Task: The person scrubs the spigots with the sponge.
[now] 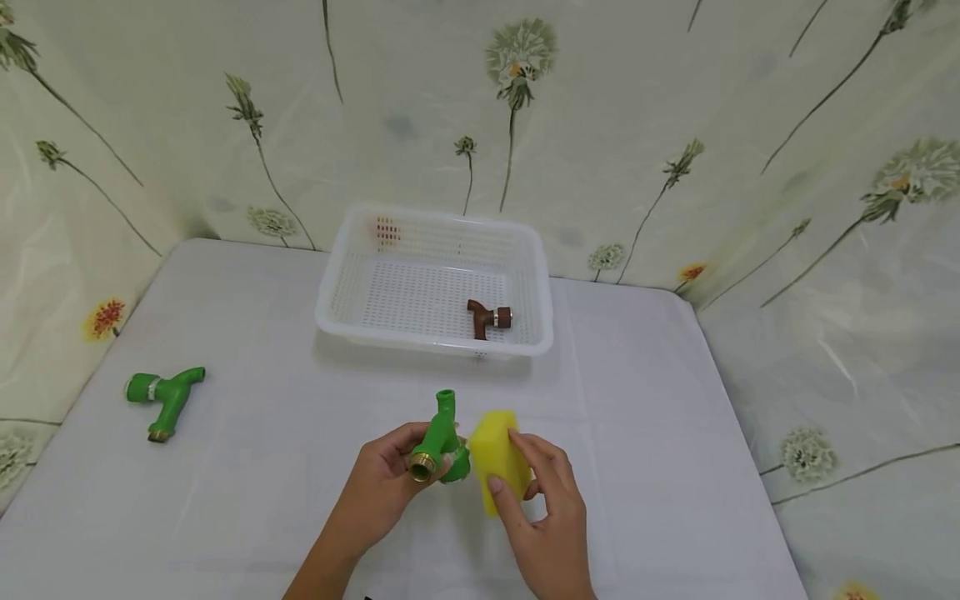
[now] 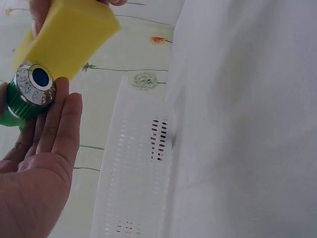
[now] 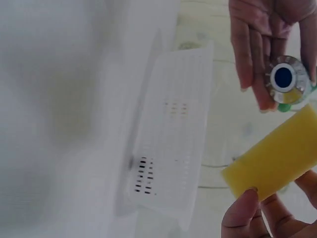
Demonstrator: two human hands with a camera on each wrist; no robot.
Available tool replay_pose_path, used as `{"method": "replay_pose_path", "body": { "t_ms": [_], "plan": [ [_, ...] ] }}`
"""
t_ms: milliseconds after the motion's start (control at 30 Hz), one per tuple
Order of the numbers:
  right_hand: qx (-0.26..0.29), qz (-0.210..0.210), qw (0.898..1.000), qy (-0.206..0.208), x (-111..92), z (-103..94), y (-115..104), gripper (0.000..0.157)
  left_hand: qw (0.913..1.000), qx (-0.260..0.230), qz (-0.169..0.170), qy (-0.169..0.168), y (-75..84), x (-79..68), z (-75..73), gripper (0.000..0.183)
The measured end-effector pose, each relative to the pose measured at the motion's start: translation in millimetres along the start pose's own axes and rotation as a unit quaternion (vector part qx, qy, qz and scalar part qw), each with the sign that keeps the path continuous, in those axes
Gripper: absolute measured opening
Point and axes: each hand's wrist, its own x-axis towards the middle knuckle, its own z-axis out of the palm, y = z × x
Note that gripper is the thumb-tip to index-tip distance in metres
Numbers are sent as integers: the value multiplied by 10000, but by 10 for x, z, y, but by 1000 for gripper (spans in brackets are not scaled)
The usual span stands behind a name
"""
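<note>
My left hand [image 1: 386,479] holds a green plastic tap [image 1: 438,437] between thumb and fingers, its brass threaded end pointing toward me. The tap's knob, with a silvery cap and dark blue centre, faces the camera in the left wrist view, where the left fingers [image 2: 64,119] lie stretched along it. My right hand [image 1: 553,517] pinches a yellow sponge [image 1: 501,458] by its sides. The sponge stands just right of the tap's knob; whether the two touch I cannot tell. In the right wrist view a slim gap shows between sponge [image 3: 275,153] and knob [image 3: 283,78].
A white perforated basket [image 1: 431,340] stands at the back of the white-covered table [image 1: 645,433], with a brown tap [image 1: 482,318] inside at its right. Another green tap [image 1: 167,398] lies on the left of the table. Flower-patterned sheeting [image 1: 420,108] hangs behind and at both sides.
</note>
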Motion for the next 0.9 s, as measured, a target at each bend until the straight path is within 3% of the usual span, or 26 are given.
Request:
{"method": "replay_pose_path", "body": {
  "t_ms": [100, 200, 333, 433, 567, 733, 800, 900],
  "plan": [
    [80, -298, 9995, 101, 28, -77, -109, 57, 9998, 73, -176, 77, 13, 5, 19, 37],
    [275, -982, 9946, 163, 82, -134, -303, 54, 9998, 132, -149, -96, 12, -7, 29, 32],
    [267, -2066, 9776, 316, 181, -132, -545, 41, 9981, 208, 167, -563, -3, -42, 37, 22],
    [-34, -2540, 9656, 553, 233, -93, -527, 37, 9944, 175, 430, -945, -11, -65, 45, 22],
    [-531, -2402, 9658, 816, 238, -64, -221, 40, 9898, -196, 543, -1300, -14, -72, 47, 26],
    [-925, -1614, 9782, 920, 186, -108, 135, 47, 9834, -765, 464, -1577, -11, -56, 49, 29],
    [-870, -1435, 9815, 926, 166, -133, 157, 51, 9839, -793, 409, -1549, -8, -54, 47, 29],
    [-620, -1409, 9833, 968, 156, -177, 16, 55, 9869, -640, 403, -1429, -6, -55, 44, 30]
  ]
}}
